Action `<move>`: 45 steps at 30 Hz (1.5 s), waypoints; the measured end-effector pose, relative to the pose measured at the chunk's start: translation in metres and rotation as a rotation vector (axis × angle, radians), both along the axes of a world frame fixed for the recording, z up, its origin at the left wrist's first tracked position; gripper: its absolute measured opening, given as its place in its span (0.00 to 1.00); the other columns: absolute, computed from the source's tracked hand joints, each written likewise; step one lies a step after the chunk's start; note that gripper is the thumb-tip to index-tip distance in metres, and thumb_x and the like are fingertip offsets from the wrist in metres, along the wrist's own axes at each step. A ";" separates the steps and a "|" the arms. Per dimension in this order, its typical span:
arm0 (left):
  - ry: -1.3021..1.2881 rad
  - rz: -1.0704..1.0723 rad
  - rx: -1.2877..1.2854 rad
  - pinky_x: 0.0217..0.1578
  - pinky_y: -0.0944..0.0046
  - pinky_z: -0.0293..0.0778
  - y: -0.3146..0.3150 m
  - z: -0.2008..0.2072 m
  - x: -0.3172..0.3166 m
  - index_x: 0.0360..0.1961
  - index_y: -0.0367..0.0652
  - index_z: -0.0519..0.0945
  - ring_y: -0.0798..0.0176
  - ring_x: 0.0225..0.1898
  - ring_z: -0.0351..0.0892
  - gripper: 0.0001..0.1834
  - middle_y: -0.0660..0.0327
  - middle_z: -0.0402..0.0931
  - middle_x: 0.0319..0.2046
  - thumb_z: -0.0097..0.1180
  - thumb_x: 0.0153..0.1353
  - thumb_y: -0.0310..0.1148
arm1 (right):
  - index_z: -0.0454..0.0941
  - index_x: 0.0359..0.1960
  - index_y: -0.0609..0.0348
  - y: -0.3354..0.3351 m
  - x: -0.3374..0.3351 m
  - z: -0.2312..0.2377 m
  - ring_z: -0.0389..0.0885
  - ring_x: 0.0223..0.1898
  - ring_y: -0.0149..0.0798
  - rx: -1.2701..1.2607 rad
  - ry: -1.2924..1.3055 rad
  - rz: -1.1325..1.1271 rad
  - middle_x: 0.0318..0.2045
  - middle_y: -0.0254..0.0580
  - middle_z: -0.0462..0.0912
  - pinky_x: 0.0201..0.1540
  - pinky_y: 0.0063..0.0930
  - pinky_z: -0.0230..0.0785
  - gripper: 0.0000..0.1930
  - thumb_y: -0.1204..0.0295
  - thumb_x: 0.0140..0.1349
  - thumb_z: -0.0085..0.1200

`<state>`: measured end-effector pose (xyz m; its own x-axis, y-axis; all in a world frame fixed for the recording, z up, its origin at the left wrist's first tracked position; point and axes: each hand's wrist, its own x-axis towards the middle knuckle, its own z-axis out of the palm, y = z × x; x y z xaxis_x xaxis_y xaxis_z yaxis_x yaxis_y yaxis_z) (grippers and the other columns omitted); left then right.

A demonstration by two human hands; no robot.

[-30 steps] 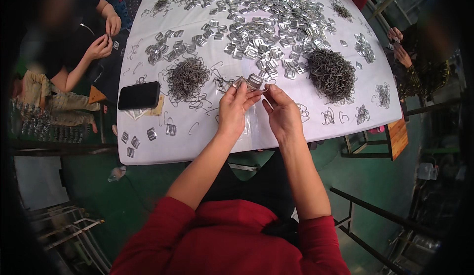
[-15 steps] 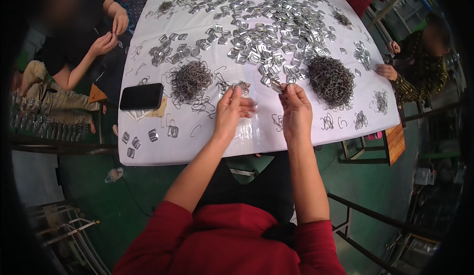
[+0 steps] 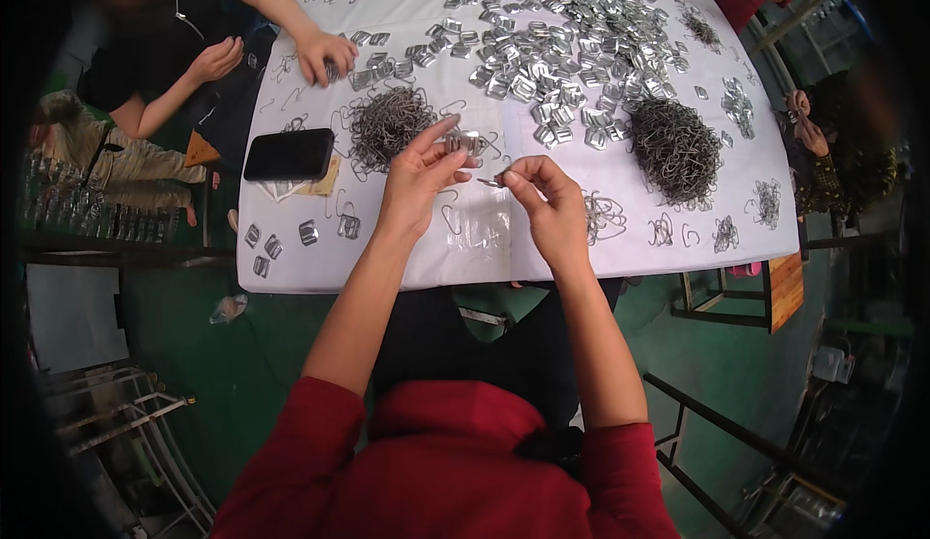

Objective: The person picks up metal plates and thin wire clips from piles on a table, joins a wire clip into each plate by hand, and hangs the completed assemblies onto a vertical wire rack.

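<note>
Left hand (image 3: 426,176) holds 1 silver buckle (image 3: 463,142) between thumb and fingers, over the table (image 3: 305,270) in from the near edge's middle, seemingly to leave its slots clear; right hand (image 3: 545,195) pinches 1 thin metal piece (image 3: 491,183), tip jutting buckle-ward, probably for control, exact shape unclear. Left hook pile (image 3: 390,124) and right hook pile (image 3: 675,150) flank both hands, presumably for short reach; buckle heap (image 3: 572,45) spreads toward the far edge, phone (image 3: 289,154) near the left edge, likely out of the way.

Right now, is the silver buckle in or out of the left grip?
In: the silver buckle shows between the thumb and fingers of the left grip.
</note>
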<state>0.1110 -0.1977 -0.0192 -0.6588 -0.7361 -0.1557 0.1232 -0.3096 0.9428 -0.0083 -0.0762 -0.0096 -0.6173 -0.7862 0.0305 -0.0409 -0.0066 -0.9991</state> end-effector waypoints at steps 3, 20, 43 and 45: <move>0.016 0.031 0.084 0.42 0.69 0.72 0.003 0.009 -0.001 0.51 0.37 0.72 0.68 0.42 0.77 0.17 0.59 0.77 0.39 0.52 0.61 0.28 | 0.76 0.31 0.66 -0.010 0.008 0.002 0.77 0.35 0.34 0.050 0.134 0.053 0.28 0.43 0.80 0.41 0.26 0.67 0.07 0.73 0.56 0.55; -0.005 0.233 -0.118 0.45 0.73 0.66 -0.006 0.008 0.021 0.40 0.35 0.80 0.71 0.43 0.72 0.12 0.61 0.77 0.40 0.57 0.57 0.30 | 0.79 0.28 0.60 -0.050 0.033 -0.006 0.76 0.35 0.45 0.002 0.385 -0.002 0.30 0.44 0.76 0.39 0.34 0.66 0.05 0.74 0.50 0.59; 0.023 0.093 -0.261 0.35 0.75 0.72 0.011 0.023 0.044 0.40 0.36 0.78 0.75 0.34 0.74 0.09 0.64 0.77 0.31 0.55 0.57 0.23 | 0.74 0.35 0.65 -0.015 0.032 0.054 0.73 0.24 0.24 0.084 -0.259 0.148 0.23 0.33 0.76 0.23 0.17 0.63 0.07 0.72 0.60 0.53; 0.037 0.083 -0.235 0.35 0.74 0.72 0.020 0.025 0.034 0.39 0.36 0.78 0.75 0.34 0.75 0.08 0.64 0.77 0.31 0.56 0.57 0.23 | 0.75 0.35 0.65 -0.009 0.028 0.058 0.73 0.23 0.24 0.089 -0.215 0.111 0.24 0.34 0.76 0.23 0.16 0.63 0.08 0.72 0.59 0.54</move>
<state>0.1446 -0.1781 0.0062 -0.5966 -0.8011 0.0490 0.1747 -0.0701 0.9821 0.0193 -0.0852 0.0482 -0.5115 -0.8434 -0.1645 0.1687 0.0892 -0.9816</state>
